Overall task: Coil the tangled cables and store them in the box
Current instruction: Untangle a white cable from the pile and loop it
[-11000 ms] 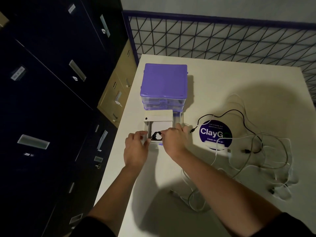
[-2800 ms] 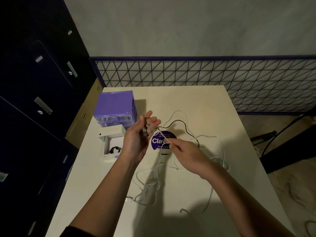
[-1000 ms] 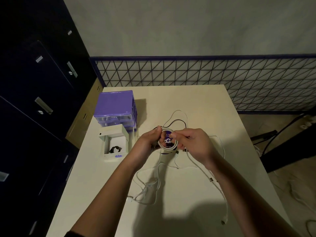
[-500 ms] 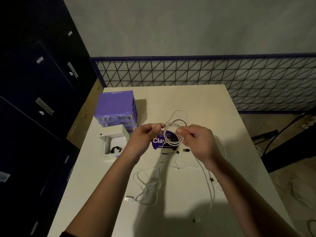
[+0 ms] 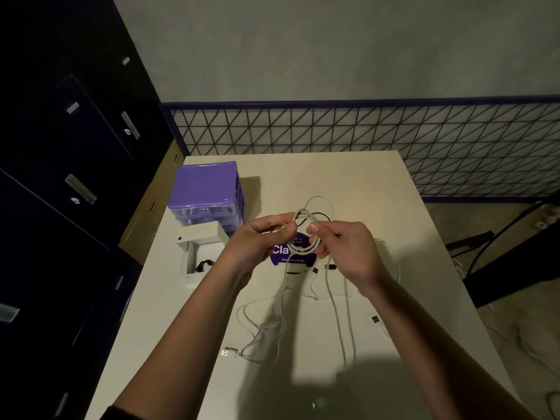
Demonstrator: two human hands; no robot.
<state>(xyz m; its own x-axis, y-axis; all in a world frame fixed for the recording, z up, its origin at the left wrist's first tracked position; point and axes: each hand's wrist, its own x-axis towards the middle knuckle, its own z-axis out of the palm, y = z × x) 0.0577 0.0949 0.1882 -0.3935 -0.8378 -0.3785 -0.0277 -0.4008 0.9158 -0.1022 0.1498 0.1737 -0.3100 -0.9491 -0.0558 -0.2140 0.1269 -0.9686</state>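
I note the worktop [image 5: 348, 183] first: pale, lit from above, with a purple drawer unit [image 5: 206, 189] at its far left. Just near of that unit sits the white box [image 5: 198, 253], lid up, with one dark coiled cable [image 5: 204, 264] already inside.

Loose white cables [image 5: 260, 331] trail across the near middle of the worktop, a USB plug [image 5: 228, 352] at their left end, and a black cable [image 5: 318, 215] lies farther off beyond the hands. A round purple sticker [image 5: 280, 253] lies under the work area.

Both hands are raised above the sticker. My left hand [image 5: 257, 241] pinches the white coil [image 5: 304, 234] at its left side; my right hand [image 5: 345, 247] has thumb and fingers curled round its right side, with the tail [image 5: 336, 313] hanging down toward the near edge.

Handling judgement: the cable is light, limp and springy. The loops will likely open if the pinch slackens, and the smooth jacket may slide. I would keep hold where the turns cross, feed the tail with the right hand, and avoid pulling on plugs. The tail appears to run among the other leads, so snagging is a risk.
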